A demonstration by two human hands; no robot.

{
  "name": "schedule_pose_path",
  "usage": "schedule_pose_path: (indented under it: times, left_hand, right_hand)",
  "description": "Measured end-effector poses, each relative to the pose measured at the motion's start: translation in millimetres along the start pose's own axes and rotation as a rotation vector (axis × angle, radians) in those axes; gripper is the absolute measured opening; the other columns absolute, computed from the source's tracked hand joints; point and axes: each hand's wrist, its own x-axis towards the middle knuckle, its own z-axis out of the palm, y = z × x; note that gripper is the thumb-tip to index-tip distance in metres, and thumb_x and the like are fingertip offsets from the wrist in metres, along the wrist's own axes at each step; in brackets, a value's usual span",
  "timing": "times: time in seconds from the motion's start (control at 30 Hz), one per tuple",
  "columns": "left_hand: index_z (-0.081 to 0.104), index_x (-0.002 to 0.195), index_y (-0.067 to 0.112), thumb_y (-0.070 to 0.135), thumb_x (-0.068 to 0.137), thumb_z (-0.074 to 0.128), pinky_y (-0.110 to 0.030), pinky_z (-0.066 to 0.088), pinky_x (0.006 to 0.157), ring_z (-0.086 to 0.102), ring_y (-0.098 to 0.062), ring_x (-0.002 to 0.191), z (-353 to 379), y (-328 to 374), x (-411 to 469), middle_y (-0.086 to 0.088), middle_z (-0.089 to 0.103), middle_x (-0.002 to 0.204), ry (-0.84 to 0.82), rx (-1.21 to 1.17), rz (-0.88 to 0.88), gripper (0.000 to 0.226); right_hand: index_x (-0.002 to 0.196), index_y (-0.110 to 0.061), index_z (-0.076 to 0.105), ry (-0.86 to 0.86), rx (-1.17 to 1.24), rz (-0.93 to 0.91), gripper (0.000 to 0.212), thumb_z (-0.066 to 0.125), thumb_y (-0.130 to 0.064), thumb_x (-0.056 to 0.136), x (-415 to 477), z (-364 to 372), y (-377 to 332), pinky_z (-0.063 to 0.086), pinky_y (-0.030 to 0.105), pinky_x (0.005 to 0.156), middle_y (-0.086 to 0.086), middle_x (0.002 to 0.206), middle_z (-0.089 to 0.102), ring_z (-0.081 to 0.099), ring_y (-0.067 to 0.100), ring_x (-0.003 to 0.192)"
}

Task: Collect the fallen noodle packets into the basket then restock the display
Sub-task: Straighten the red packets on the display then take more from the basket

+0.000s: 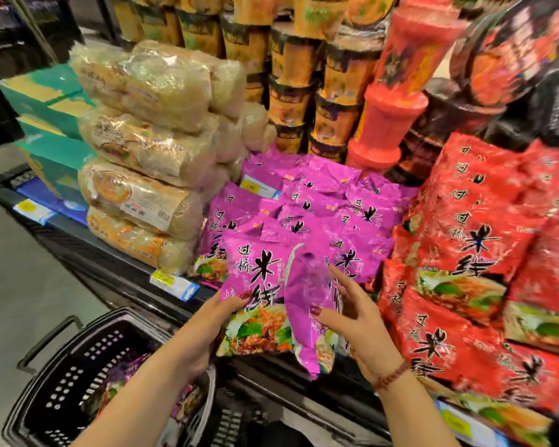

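We are holding two purple noodle packets up in front of the display, one in each hand. Our left grip (204, 330) is pinching the front-facing packet (255, 285) at its lower left edge, with the thumb lying on the printed face and the fingers curling behind it. Our right grip (352, 317) is clasping the second packet (304, 295), which is showing us its shiny back. The thumb is pressing on its near side while the fingers are spreading along the far side. The two packets are overlapping, the second one lying partly in front of the first. Both are hovering just above the shelf edge, before the heap of purple packets (320, 204). To the right, red packets (465, 237) are lying in stacks, and clear noodle bags (142, 140) are piling up to the left. The black basket (62, 391) is sitting below our left forearm. It seems to be holding more purple packets (133, 371), though the arm is covering most of them.
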Motion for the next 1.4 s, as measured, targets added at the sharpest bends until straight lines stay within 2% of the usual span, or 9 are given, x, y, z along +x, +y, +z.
schedule_pose_path:
  times: [0.07, 0.17, 0.33, 0.5, 0.73, 0.83, 1.07, 1.23, 1.4]
  left_hand:
    - [0.064, 0.098, 0.012, 0.009, 0.096, 0.050, -0.021, 0.054, 0.049, 0.071, -0.013, 0.061, 12, 0, 8, -0.004, 0.074, 0.074, -0.004, 0.016, 0.020, 0.014]
    - [0.062, 0.104, 0.011, 0.010, 0.095, 0.053, -0.021, 0.054, 0.050, 0.071, -0.013, 0.062, 15, 4, 16, -0.003, 0.074, 0.073, 0.039, 0.015, 0.047, 0.014]
    - [0.061, 0.121, 0.010, 0.022, 0.086, 0.062, -0.030, 0.058, 0.059, 0.073, -0.021, 0.073, -6, 7, 20, -0.010, 0.075, 0.092, 0.139, -0.043, 0.017, 0.037]
    - [0.059, 0.125, 0.004, 0.023, 0.092, 0.058, -0.029, 0.059, 0.058, 0.073, -0.023, 0.073, -20, 8, 18, -0.016, 0.073, 0.099, 0.156, -0.057, -0.019, 0.038]
    - [0.062, 0.117, 0.003, 0.020, 0.092, 0.058, -0.030, 0.060, 0.061, 0.073, -0.022, 0.073, -20, 2, 17, -0.014, 0.075, 0.094, 0.143, -0.041, -0.016, 0.030]
    - [0.060, 0.122, 0.006, 0.026, 0.085, 0.064, -0.036, 0.059, 0.074, 0.071, -0.025, 0.087, -19, 3, 19, -0.015, 0.073, 0.106, 0.136, -0.018, -0.015, 0.043]
    - [0.058, 0.126, 0.009, 0.029, 0.081, 0.068, -0.034, 0.056, 0.074, 0.071, -0.025, 0.090, -20, 4, 23, -0.014, 0.071, 0.111, 0.130, -0.043, -0.007, 0.051]
    - [0.059, 0.122, 0.008, 0.022, 0.092, 0.060, -0.029, 0.059, 0.063, 0.073, -0.023, 0.080, -17, 2, 24, -0.014, 0.074, 0.101, 0.110, -0.067, 0.001, 0.033]
    - [0.049, 0.136, 0.020, 0.045, 0.054, 0.089, -0.047, 0.048, 0.099, 0.061, -0.030, 0.116, -20, 6, 25, -0.010, 0.064, 0.128, 0.106, -0.043, 0.031, 0.094]
  right_hand:
    - [0.122, -0.040, 0.059, 0.257, 0.015, -0.054, 0.067, 0.087, -0.016, 0.067, -1, -2, 8, 0.051, 0.031, 0.068, 0.010, 0.085, 0.056, 0.053, 0.020, 0.073]
    - [0.124, -0.042, 0.057, 0.696, -0.126, -0.104, 0.073, 0.089, -0.038, 0.058, 1, 4, 24, 0.046, 0.037, 0.076, 0.003, 0.079, 0.043, 0.047, 0.021, 0.075]
    - [0.129, -0.039, 0.055, 1.091, -0.316, -0.078, 0.078, 0.077, -0.060, 0.056, 17, 31, 38, 0.046, 0.052, 0.091, 0.001, 0.118, 0.039, 0.053, 0.033, 0.097]
    - [0.139, -0.033, 0.049, 1.029, -0.548, 0.089, 0.080, 0.080, -0.050, 0.067, 24, 42, 44, 0.026, 0.049, 0.106, 0.015, 0.143, 0.032, 0.032, 0.033, 0.126]
    - [0.145, -0.026, 0.041, 0.768, -1.160, -0.294, 0.067, 0.058, -0.048, 0.084, 0, 25, 68, 0.005, 0.049, 0.115, 0.013, 0.156, 0.016, 0.017, 0.034, 0.144]
    - [0.150, -0.032, 0.029, 0.589, -1.378, -0.238, 0.070, 0.043, -0.057, 0.086, 12, 14, 73, 0.005, 0.054, 0.116, 0.013, 0.159, 0.015, 0.013, 0.036, 0.146]
    - [0.151, -0.030, 0.026, 0.503, -1.470, -0.140, 0.076, 0.042, -0.063, 0.085, 26, 14, 81, 0.003, 0.056, 0.113, 0.013, 0.158, 0.020, 0.014, 0.036, 0.146]
    - [0.151, -0.028, 0.028, 0.467, -1.459, -0.098, 0.076, 0.043, -0.062, 0.084, 27, 14, 80, 0.006, 0.057, 0.113, 0.013, 0.159, 0.019, 0.014, 0.036, 0.146]
    - [0.148, -0.027, 0.035, 0.424, -1.404, -0.167, 0.074, 0.043, -0.061, 0.083, 21, 11, 63, 0.010, 0.059, 0.113, 0.015, 0.156, 0.027, 0.023, 0.036, 0.143]
